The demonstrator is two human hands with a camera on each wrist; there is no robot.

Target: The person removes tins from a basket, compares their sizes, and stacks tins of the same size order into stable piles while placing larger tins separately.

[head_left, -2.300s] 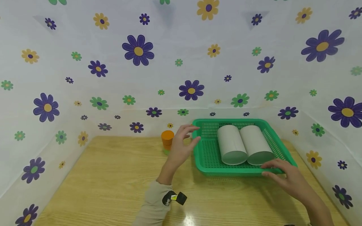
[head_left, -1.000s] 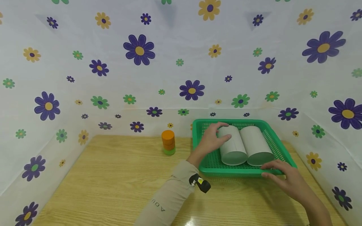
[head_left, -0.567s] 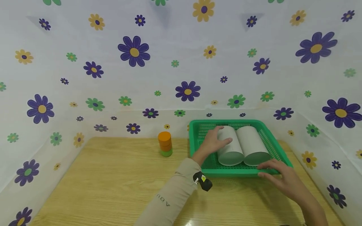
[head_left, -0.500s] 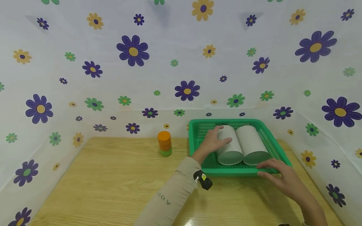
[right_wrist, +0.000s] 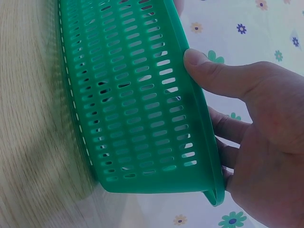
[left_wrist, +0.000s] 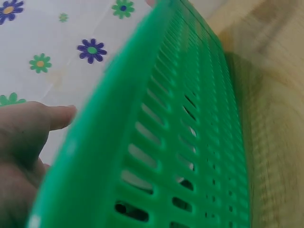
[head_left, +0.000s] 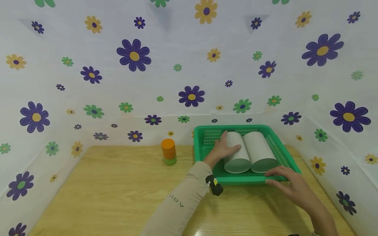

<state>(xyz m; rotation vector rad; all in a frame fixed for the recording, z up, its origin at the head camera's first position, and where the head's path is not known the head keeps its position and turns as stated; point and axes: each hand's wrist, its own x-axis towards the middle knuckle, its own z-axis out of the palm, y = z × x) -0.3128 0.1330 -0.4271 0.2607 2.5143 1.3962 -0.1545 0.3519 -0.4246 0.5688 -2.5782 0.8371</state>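
Two white cylinders lie side by side in a green plastic basket (head_left: 236, 179), their near ends greenish grey. My left hand (head_left: 221, 150) reaches over the basket's left side and holds the left white cylinder (head_left: 237, 160), its thumb across the top and its fingers down the left side, partly hidden. The right white cylinder (head_left: 260, 147) lies untouched. At the basket's near right corner, my right hand (head_left: 290, 185) grips the rim. The right wrist view shows that thumb on the outer side and the other fingers behind the rim. In the left wrist view the left cylinder's contact is hidden.
A small stack (head_left: 169, 151) of orange pieces on a green one stands left of the basket, at the back. Everything rests on a wooden table (head_left: 118, 190). A white flowered sheet (head_left: 165, 72) encloses the back and sides.
My left hand has moved right from near the orange stack, over the basket, and its fingers have come down the left cylinder's side. The right hand stays at the rim. The view has shifted slightly.
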